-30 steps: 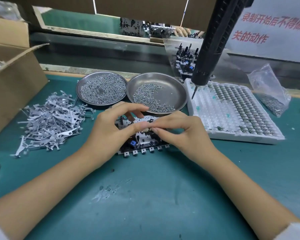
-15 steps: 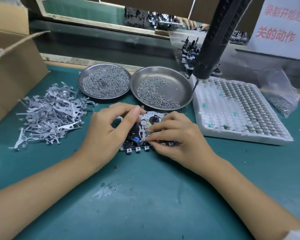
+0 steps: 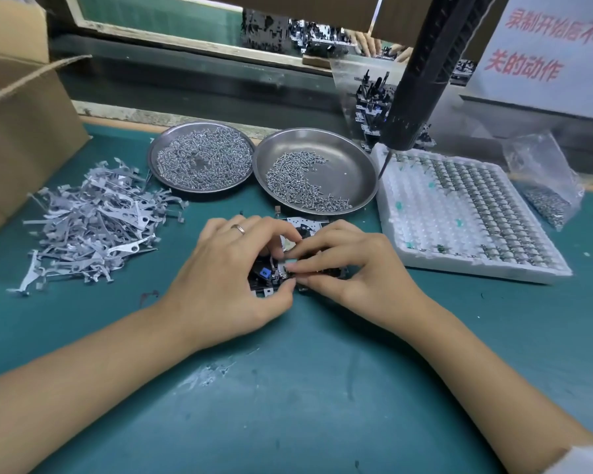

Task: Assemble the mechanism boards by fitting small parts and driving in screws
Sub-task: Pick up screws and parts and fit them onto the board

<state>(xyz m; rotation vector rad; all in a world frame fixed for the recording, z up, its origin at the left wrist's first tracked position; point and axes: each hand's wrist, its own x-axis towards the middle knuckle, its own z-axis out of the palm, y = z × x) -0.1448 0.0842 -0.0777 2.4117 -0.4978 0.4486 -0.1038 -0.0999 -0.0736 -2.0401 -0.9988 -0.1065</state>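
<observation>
Metal part tiny: we pinch it with right hand (image 3: 353, 265), left hand (image 3: 233, 268) gripping mechanism board (image 3: 302, 227) at frame centre; fingers may slip, part may drop onto bench (image 3: 288, 388).

A teal bench mat (image 3: 288, 405) lies below a wooden-framed opening (image 3: 185, 46), a white sign (image 3: 545, 46) at right.

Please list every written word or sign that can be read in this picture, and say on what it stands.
"录制开始后不" on the white sign, upper red line, cut off at the right edge.
"关的动作" on the same sign, lower red line, its start hidden behind the black hanging screwdriver.
No other readable text.
</observation>
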